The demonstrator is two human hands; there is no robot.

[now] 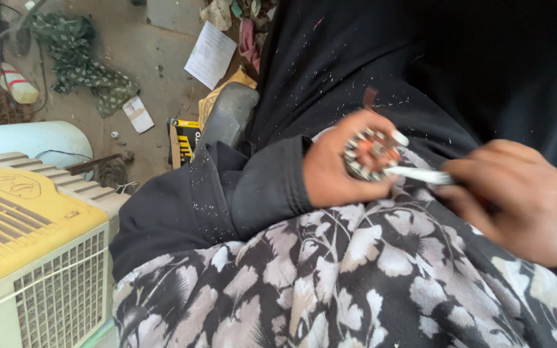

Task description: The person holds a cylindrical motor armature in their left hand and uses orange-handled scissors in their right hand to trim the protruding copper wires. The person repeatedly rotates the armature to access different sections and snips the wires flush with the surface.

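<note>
My left hand (330,171) grips a small round motor stator (370,153) with a metal rim and copper-coloured windings, held over my lap. My right hand (517,200) is closed around a thin white strip or tool (420,174) whose tip touches the stator's lower edge. Both hands hover above black-and-white flowered cloth (356,283) on my lap. My left sleeve (227,193) is black and dusted with white flecks.
A yellow and cream air cooler with grilles (33,238) stands at the lower left. On the dusty floor lie a white sheet of paper (211,55), a green patterned cloth (78,55), a grey stone (230,116) and a yellow-black box (185,138).
</note>
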